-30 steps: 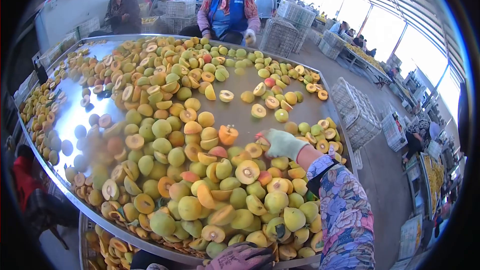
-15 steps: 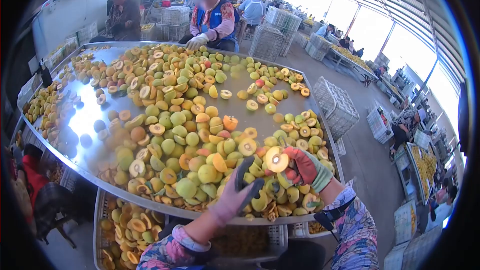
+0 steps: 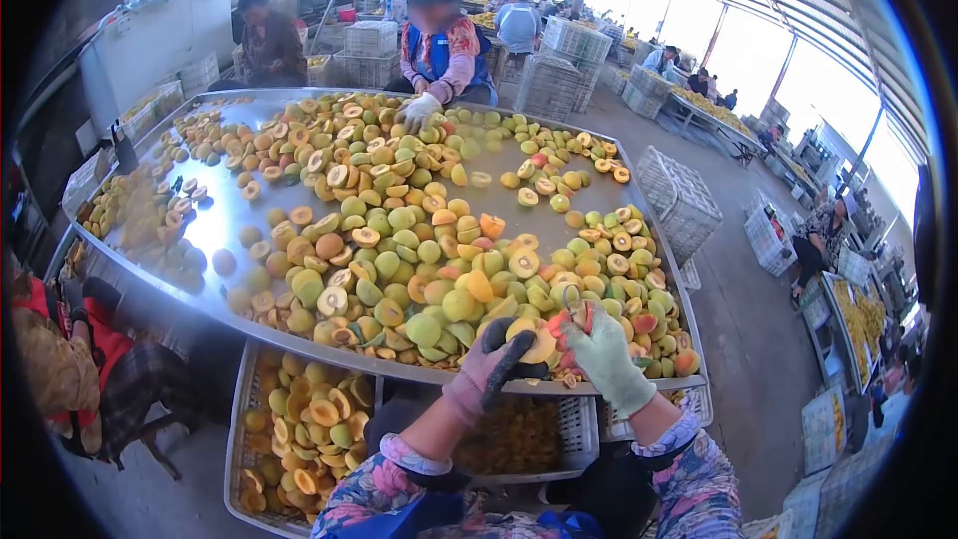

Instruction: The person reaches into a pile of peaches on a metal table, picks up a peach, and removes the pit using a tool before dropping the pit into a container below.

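Note:
My left hand (image 3: 486, 364), in a pinkish glove with dark fingers, is closed round the edge of a peach half (image 3: 536, 342) just above the table's near rim. Its cut yellow face is turned up. In my right hand (image 3: 607, 359), in a pale green and red glove, is a small pitting tool (image 3: 573, 305) whose curved metal loop sticks up past the fingers. The red fingertips are right beside the peach half. Beyond both hands lies a heap of halved peaches (image 3: 454, 304), yellow-green with some red, several with the stone showing.
The metal table (image 3: 215, 202) has a raised rim. Below it stand a crate (image 3: 239, 459) of peach halves and another crate (image 3: 579, 434). Across the table a co-worker's gloved hand (image 3: 420, 112) touches the fruit. Stacked crates (image 3: 681, 202) stand at the right.
My hands have come together at the near rim; the left, earlier open, now grips a peach half. My right hand has moved back towards me. The view has shifted.

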A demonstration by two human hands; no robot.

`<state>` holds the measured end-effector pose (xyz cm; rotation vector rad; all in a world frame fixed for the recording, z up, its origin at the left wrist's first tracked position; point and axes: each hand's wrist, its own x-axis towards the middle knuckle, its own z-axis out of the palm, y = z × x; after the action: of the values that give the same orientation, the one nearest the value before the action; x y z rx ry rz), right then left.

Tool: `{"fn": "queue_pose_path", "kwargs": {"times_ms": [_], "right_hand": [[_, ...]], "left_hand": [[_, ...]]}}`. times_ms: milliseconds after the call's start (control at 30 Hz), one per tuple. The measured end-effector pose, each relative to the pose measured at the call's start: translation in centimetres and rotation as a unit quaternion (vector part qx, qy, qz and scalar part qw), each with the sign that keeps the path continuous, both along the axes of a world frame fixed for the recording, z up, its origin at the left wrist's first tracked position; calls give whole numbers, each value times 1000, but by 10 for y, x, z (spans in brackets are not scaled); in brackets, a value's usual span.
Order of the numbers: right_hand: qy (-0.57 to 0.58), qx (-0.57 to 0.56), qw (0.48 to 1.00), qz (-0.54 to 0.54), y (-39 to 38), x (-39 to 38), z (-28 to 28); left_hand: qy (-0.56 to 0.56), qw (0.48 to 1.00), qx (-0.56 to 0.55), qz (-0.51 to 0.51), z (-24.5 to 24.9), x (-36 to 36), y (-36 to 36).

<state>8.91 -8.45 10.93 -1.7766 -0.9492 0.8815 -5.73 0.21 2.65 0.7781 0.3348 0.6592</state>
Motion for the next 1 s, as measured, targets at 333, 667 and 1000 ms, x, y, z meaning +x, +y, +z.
{"fn": "queue_pose_path", "kwargs": {"times_ms": [333,667,1000], "right_hand": [[-433,106,883,145,12,-14,-9],[-450,165,861,171,14,-17,-36],[-281,64,952,101,7,-23,-6]], "left_hand": [[-99,986,-77,-108,-21,0,16],[36,981,191,-6,-38,6,21],[-120,993,-17,-8,-46,9,41]]}}
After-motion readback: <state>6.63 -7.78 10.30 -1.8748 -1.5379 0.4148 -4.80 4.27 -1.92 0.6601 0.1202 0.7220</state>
